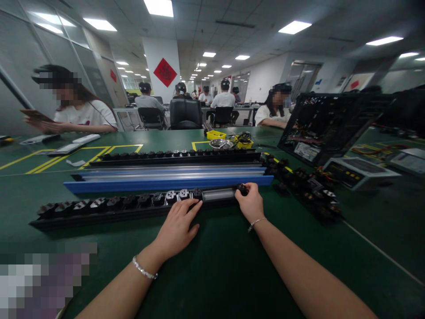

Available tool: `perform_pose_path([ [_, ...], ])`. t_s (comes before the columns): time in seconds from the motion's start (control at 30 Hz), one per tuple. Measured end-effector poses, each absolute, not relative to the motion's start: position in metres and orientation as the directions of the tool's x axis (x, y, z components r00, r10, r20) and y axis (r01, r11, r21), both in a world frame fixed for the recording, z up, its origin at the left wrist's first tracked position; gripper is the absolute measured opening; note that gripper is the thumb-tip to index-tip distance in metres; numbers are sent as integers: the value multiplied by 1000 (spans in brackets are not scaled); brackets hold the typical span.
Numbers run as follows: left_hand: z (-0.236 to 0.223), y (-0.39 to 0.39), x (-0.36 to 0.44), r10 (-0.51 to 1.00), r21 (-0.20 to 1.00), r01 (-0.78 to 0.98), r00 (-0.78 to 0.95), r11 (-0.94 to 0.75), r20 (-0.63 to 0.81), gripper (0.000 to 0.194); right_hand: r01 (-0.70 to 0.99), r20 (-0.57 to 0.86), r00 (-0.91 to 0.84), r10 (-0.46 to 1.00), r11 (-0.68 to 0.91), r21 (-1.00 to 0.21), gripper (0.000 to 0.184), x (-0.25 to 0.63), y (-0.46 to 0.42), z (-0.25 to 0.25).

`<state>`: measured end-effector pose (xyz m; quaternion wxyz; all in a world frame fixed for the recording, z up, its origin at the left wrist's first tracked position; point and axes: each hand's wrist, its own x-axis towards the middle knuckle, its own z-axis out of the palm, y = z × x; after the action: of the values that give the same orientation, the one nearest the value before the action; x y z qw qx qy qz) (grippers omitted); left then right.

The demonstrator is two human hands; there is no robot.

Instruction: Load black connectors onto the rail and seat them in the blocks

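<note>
A long black rail [109,214] lies across the table in front of me, with a row of black and white socket modules [144,199] seated in its left and middle parts. My left hand [177,226] rests against the rail's near edge, fingers stretched out, fingertips touching the rightmost modules of the row. At the rail's right end my right hand [250,201] pinches a small black socket module [242,189], partly hidden by the fingers. Between the two hands a bare grey stretch of the channel [219,194] shows.
Behind lie blue-edged rails [166,186] and another filled black rail [133,157]. Loose black modules [308,190] are heaped at right, near a power supply box [360,173] and an open computer case [332,124]. Yellow trays [216,134] and a metal dish [221,144] stand farther back. People sit around.
</note>
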<state>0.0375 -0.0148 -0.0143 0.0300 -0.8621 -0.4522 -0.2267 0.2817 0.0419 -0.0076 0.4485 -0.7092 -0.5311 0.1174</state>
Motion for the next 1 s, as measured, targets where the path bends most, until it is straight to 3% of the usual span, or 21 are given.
perform_pose_path([
  [1.0,-15,-14,38,773,141,803,487,-580,406,60,655,253,468,847,-140,-743,33,292,43,-1],
])
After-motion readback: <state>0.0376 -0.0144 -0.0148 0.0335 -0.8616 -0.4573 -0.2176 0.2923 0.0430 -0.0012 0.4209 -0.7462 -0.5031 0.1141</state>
